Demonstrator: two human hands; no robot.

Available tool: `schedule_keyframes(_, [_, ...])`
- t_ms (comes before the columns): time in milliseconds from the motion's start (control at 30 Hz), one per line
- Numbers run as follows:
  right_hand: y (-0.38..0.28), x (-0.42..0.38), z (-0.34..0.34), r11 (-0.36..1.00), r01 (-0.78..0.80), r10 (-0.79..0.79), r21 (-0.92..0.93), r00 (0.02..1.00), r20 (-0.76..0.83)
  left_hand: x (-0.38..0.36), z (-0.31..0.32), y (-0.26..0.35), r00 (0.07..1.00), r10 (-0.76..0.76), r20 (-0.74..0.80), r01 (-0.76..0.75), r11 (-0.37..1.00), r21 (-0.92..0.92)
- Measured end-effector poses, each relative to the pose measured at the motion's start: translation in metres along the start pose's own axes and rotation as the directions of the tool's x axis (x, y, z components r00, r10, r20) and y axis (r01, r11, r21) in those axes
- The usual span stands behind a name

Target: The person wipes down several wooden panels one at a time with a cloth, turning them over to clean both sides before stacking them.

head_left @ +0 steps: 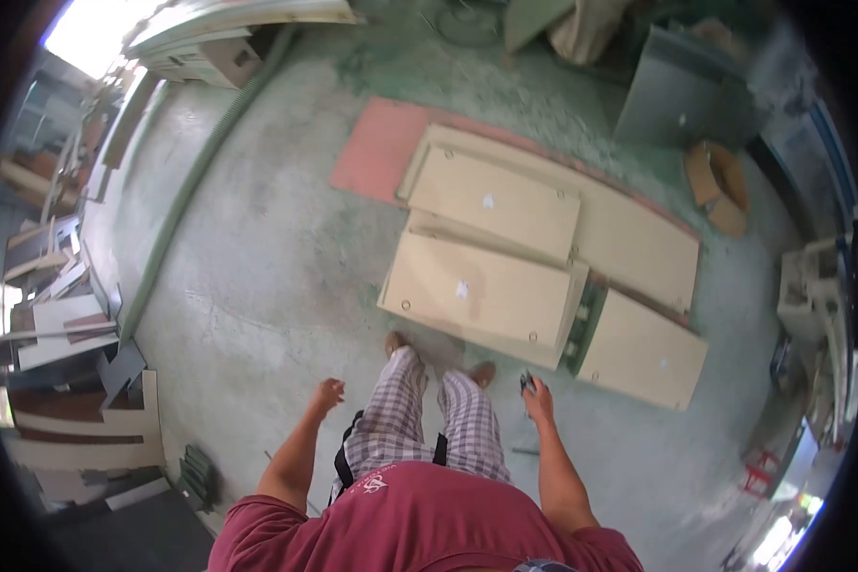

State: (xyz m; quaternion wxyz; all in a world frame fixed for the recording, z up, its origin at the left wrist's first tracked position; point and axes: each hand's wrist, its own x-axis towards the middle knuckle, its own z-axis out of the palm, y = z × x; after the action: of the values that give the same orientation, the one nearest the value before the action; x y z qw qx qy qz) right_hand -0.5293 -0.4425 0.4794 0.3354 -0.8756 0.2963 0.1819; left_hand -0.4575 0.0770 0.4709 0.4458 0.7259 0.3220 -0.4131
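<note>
My right hand [541, 398] grips a small dark hand tool [528, 383], whose exact kind I cannot make out. It hangs beside my leg, near the front edge of the beige panels. My left hand [329, 394] hangs on the other side of my legs, empty, with fingers loosely bent and apart. In front of my feet lies a stack of beige boards [481, 286] with ringed holes near the corners and a white label. Behind it is another beige board [491, 200] with a label. A smaller beige board [643, 351] lies to the right.
A pink sheet [379, 148] lies under the far boards. A long hose [186, 195] runs along the floor at left, beside scrap boards [71, 329]. An open cardboard box [718, 188] and a grey panel [682, 86] stand at the far right.
</note>
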Motion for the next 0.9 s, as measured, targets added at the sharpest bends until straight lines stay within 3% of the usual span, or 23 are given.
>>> schedule_keyframes(33, [0.003, -0.013, -0.012, 1.000, -0.013, 0.013, 0.014, 1.000, 0.000, -0.007, 0.003, -0.020, 0.993, 0.104, -0.051, -0.105, 0.994, -0.018])
schedule_keyframes(133, [0.032, -0.040, -0.052, 0.995, -0.095, 0.094, -0.003, 0.992, -0.088, -0.068, 0.011, -0.007, 0.978, 0.178, -0.106, -0.141, 0.947, 0.290])
schedule_keyframes(167, [0.043, -0.044, -0.065, 0.996, -0.089, 0.088, -0.009, 0.991, -0.097, -0.068, 0.011, -0.011, 0.977, 0.185, -0.104, -0.149, 0.948, 0.282])
schedule_keyframes(233, [0.065, -0.052, -0.081, 0.975, -0.223, 0.217, -0.002, 0.951, -0.220, -0.053, 0.003, -0.030, 0.927, 0.346, -0.146, -0.255, 0.865, 0.433])
schedule_keyframes(267, [0.073, -0.059, -0.085, 0.971, -0.240, 0.232, -0.010, 0.948, -0.216, -0.044, -0.005, -0.038, 0.938, 0.311, -0.153, -0.220, 0.876, 0.429])
schedule_keyframes(333, [0.084, -0.077, -0.087, 0.914, -0.376, 0.400, 0.155, 0.897, -0.186, -0.043, -0.029, -0.047, 0.919, 0.345, -0.189, -0.241, 0.874, 0.423])
schedule_keyframes(400, [0.107, -0.094, -0.063, 0.958, -0.281, 0.286, 0.061, 0.906, -0.313, -0.043, -0.059, -0.059, 0.930, 0.310, -0.199, -0.228, 0.909, 0.350])
schedule_keyframes(467, [0.119, -0.112, -0.030, 0.935, -0.353, 0.349, 0.043, 0.886, -0.304, -0.033, -0.094, -0.076, 0.930, 0.289, -0.227, -0.238, 0.945, 0.226])
schedule_keyframes(533, [0.059, -0.146, -0.010, 0.904, -0.411, 0.377, -0.115, 0.895, -0.238, -0.014, -0.136, -0.117, 0.954, 0.202, -0.220, -0.182, 0.977, 0.108])
schedule_keyframes(600, [0.019, -0.173, 0.026, 0.904, -0.410, 0.381, -0.125, 0.902, -0.201, -0.029, -0.181, -0.132, 0.975, 0.036, -0.218, -0.051, 0.997, -0.065])
schedule_keyframes(733, [-0.096, -0.195, 0.069, 0.896, -0.428, 0.418, -0.119, 0.903, -0.102, -0.068, -0.258, -0.180, 0.952, -0.158, -0.264, 0.089, 0.963, -0.255])
schedule_keyframes(900, [-0.164, -0.169, 0.149, 0.958, -0.277, 0.269, -0.069, 0.957, -0.105, -0.088, -0.361, -0.217, 0.915, -0.283, -0.288, 0.219, 0.947, -0.236])
